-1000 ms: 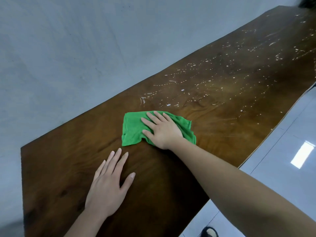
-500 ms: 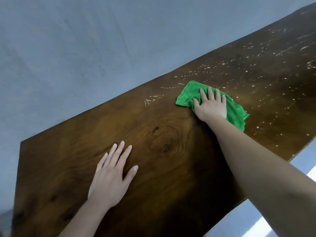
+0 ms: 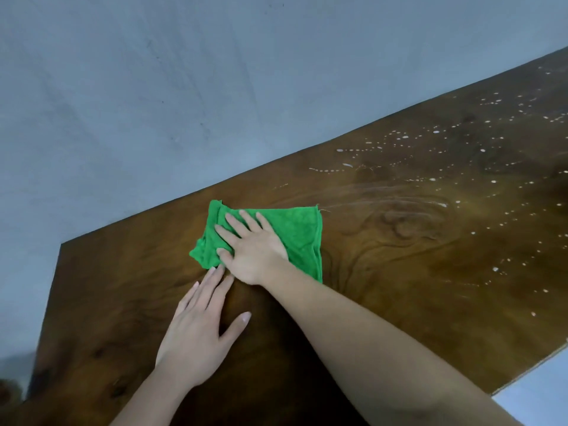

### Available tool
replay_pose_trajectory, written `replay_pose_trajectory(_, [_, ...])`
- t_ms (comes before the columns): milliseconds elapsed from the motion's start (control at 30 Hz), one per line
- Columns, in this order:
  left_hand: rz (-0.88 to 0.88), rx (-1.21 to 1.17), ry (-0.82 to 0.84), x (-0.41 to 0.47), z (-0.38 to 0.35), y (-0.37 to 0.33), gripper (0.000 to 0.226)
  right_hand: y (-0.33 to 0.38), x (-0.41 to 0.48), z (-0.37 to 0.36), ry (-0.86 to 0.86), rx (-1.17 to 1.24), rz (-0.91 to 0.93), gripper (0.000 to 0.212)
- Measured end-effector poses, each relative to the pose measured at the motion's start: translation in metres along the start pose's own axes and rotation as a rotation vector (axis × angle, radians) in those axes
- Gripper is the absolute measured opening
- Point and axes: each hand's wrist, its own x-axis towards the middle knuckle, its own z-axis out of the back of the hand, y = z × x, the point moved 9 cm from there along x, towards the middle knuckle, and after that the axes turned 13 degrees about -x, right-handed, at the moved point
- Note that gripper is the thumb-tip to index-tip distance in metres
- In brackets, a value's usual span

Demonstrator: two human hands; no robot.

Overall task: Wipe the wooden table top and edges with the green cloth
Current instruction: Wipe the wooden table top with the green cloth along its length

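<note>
Since half a second ago, the right hand (image 3: 255, 247) has dragged the green cloth (image 3: 295, 232) back leftward along the wooden table (image 3: 430, 272), from among the white specks to just beyond the left hand (image 3: 196, 330). Now the right palm presses flat on the cloth, fingers spread and extended rather than clenched, pinning it to the wood without grasping it. The cloth is a fuzzy, bunched rectangle with frayed corners, folded over itself at its left end. It lies toward the far edge of the table, near the left end. The left hand rests flat and empty on bare wood, fingers straight, its fingertips just beside the cloth's near-left corner. The tabletop is dark brown, glossy, with swirling grain and a knot to the right of the cloth. Pale wet streaks (image 3: 384, 195) run rightward from the cloth, and white droplets (image 3: 399, 138) scatter over the far right part. No containers are in view.
</note>
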Motion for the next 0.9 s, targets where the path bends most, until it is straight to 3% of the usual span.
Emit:
replay_pose_trajectory(200, [0.001,-0.046,0.002,-0.001,0.0,0.0,0.084,-0.082,0.035,0.007,0.003,0.017,-0.026,0.071])
replay_pose_trajectory(467, [0.003,-0.053,-0.009,-0.001,0.0,0.002,0.081,-0.265,0.032,0.012,-0.026,0.015,-0.372,0.077])
replay_pose_trajectory(600, [-0.001,-0.054,-0.013,-0.001,0.001,0.001,0.081,-0.321,0.006,0.007,-0.021,0.048,-0.575,0.078])
replay_pose_trajectory(733, [0.001,-0.051,-0.017,0.0,0.0,0.0,0.082,-0.312,-0.008,0.002,0.015,0.046,-0.697,0.081])
replay_pose_trajectory(900, [-0.017,-0.028,-0.024,-0.001,0.0,-0.001,0.081,-0.209,0.024,0.009,0.024,0.006,-0.523,0.084])
